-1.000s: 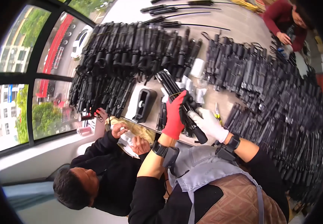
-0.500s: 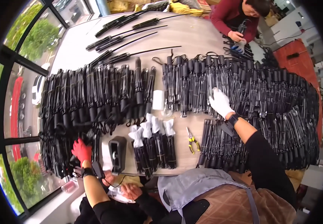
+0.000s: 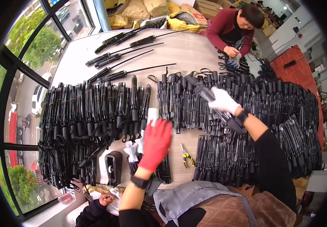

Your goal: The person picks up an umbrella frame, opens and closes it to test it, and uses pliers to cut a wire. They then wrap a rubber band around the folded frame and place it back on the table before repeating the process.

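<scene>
My right hand [image 3: 224, 100], in a white glove, is closed around a folded umbrella frame [image 3: 202, 90], its black handle pointing up and to the left. It is lifted over the right-hand rows of black umbrella frames [image 3: 254, 100]. My left hand [image 3: 156, 144], in a red glove, is over the middle of the table with fingers stretched out, slightly blurred. I see nothing in it. Beneath it, partly hidden, stand black frame bundles with white cloth tops [image 3: 132, 152]. A white roll-like object [image 3: 153, 114] lies just beyond its fingertips.
More umbrella frames [image 3: 84, 109] fill the left side. A black tape dispenser [image 3: 113, 168] and yellow-black pliers [image 3: 187, 156] lie near the front edge. Long-shafted frames [image 3: 127, 73] lie at the back. A co-worker [image 3: 233, 36] works at far right; another person's hand [image 3: 106, 198] shows at lower left.
My left hand has moved right from the left-hand frames to the middle. My right hand has taken an umbrella frame and raised it from the row. The view has tilted slightly.
</scene>
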A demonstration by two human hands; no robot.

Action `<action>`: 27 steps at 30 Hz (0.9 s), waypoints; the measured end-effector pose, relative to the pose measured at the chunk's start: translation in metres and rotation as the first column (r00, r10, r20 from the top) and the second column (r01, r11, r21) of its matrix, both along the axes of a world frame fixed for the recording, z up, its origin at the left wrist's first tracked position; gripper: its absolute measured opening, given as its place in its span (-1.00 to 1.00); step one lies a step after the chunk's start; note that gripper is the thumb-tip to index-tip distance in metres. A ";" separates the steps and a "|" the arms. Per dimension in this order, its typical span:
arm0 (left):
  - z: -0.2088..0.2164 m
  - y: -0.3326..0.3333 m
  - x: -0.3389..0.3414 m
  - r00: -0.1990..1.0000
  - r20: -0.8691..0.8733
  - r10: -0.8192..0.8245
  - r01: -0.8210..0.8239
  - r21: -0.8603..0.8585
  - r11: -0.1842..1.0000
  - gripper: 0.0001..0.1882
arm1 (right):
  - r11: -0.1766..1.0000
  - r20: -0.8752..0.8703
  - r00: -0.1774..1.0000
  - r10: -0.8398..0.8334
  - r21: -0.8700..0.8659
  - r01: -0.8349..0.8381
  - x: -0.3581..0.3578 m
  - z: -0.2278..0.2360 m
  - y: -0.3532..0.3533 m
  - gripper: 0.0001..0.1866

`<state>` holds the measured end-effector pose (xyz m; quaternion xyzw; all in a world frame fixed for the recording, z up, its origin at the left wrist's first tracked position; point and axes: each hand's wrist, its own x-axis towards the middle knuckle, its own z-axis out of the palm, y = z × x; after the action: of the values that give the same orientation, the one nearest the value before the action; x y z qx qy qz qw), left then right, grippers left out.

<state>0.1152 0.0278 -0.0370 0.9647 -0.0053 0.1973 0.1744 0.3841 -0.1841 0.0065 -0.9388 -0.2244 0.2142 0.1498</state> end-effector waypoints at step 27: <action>0.016 -0.060 -0.121 0.909 -0.109 0.402 -0.417 -0.234 0.878 -0.61 | 0.786 -0.482 0.789 0.381 0.618 -0.002 -0.232 0.058 0.011 -0.92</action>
<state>-0.0061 -0.0324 -0.0206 0.9191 0.2288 0.2011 0.2501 0.1524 -0.1733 0.0643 -0.7032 -0.3214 0.4258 0.4700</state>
